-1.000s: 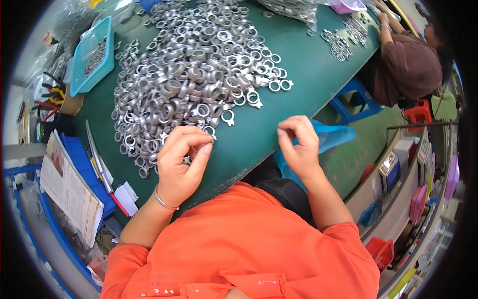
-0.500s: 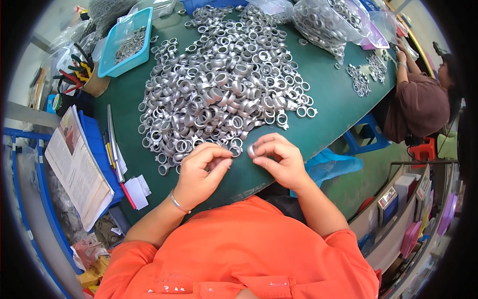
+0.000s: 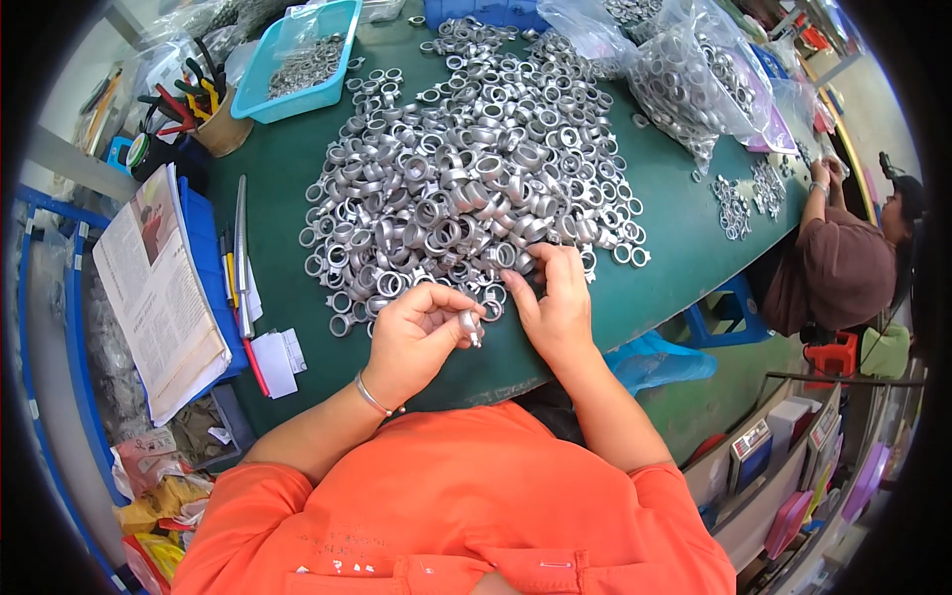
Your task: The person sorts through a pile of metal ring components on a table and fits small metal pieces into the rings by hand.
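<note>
A big heap of small silver metal rings (image 3: 466, 183), many with little lugs, covers the middle of the green table. Close to its near edge, my left hand (image 3: 411, 337) pinches one metal ring (image 3: 469, 325) between thumb and fingers, its lug pointing down. My right hand (image 3: 558, 315) reaches into the heap's near right edge. Its thumb and fingers are apart beside the rings there, and the bent fingertips are partly hidden among them.
A turquoise tray (image 3: 297, 102) of small parts stands far left, near a pot of pliers (image 3: 220, 129). Papers (image 3: 159, 288), a long blade-like tool (image 3: 242, 248) and a red pen lie left. Far right are a bag of rings (image 3: 684, 84) and a seated co-worker (image 3: 833, 263).
The ring that was in my right hand is gone from it, and a ring now shows in my left. My right hand has moved forward to the heap. The view has shifted slightly.
</note>
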`<state>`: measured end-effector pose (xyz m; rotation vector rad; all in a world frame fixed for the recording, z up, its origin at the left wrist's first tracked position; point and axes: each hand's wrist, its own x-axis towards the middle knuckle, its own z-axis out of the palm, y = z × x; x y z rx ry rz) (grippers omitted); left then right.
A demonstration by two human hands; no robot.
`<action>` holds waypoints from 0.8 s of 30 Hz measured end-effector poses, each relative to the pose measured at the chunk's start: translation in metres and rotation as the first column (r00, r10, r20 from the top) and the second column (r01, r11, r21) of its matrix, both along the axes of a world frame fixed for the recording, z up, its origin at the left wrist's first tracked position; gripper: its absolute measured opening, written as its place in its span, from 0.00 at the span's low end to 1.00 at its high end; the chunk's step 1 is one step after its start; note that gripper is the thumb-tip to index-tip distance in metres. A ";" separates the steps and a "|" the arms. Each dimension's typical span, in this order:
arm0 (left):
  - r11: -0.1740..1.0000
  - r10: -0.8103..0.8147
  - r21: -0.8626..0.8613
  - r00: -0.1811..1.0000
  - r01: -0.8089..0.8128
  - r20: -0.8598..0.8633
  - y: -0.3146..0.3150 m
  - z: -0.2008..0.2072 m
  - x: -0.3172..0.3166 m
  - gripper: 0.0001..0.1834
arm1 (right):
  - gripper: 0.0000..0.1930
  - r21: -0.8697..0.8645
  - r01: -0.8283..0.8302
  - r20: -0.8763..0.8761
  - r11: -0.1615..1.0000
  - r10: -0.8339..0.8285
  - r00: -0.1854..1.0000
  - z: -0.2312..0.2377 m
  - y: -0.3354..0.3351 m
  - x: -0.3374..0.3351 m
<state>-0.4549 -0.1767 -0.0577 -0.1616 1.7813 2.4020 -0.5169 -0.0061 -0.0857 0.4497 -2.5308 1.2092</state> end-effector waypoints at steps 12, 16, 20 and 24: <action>0.993 0.074 -0.066 0.960 -0.095 -0.270 0.000 -0.006 -0.003 0.06 | 0.09 -0.731 0.061 0.418 0.680 0.376 0.827 0.013 0.014 0.019; 0.996 0.093 0.007 0.975 -0.093 -0.204 0.002 -0.003 -0.001 0.05 | 0.08 -0.856 0.103 0.418 0.507 0.562 0.714 0.022 0.011 0.027; 0.991 0.011 0.132 0.999 -0.006 -0.039 -0.001 0.002 0.001 0.05 | 0.07 -0.906 0.205 0.420 0.371 0.718 0.556 0.027 0.012 0.025; 0.977 -0.126 0.196 0.965 0.081 0.230 -0.007 0.017 0.001 0.07 | 0.10 -0.947 0.243 0.303 0.210 0.831 0.466 0.021 0.014 0.023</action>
